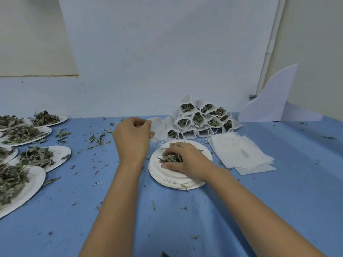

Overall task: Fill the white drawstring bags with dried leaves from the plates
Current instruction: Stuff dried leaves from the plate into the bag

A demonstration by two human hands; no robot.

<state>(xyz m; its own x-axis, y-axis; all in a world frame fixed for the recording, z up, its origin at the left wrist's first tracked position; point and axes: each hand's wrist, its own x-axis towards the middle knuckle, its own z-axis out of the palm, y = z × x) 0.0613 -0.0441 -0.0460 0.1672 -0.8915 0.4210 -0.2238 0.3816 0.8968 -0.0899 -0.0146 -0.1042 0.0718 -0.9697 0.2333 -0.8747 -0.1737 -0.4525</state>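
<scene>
My left hand [132, 138] holds a white drawstring bag [158, 128] up above the blue table, pinching its edge. My right hand [182, 160] lies curled over a small heap of dried leaves [170, 157] on top of a stack of white paper plates [167, 178], with fingers closing round the leaves. Behind the stack, several filled bags [200, 118] are piled against the wall with their open mouths showing leaves. A sheaf of flat, unfilled bags [239, 151] lies to the right of the stack.
Several plates heaped with dried leaves [39, 156] line the left side of the blue tablecloth [167, 219]. Loose leaf bits are scattered across the cloth. A white curved card [271, 101] leans on the wall at the back right.
</scene>
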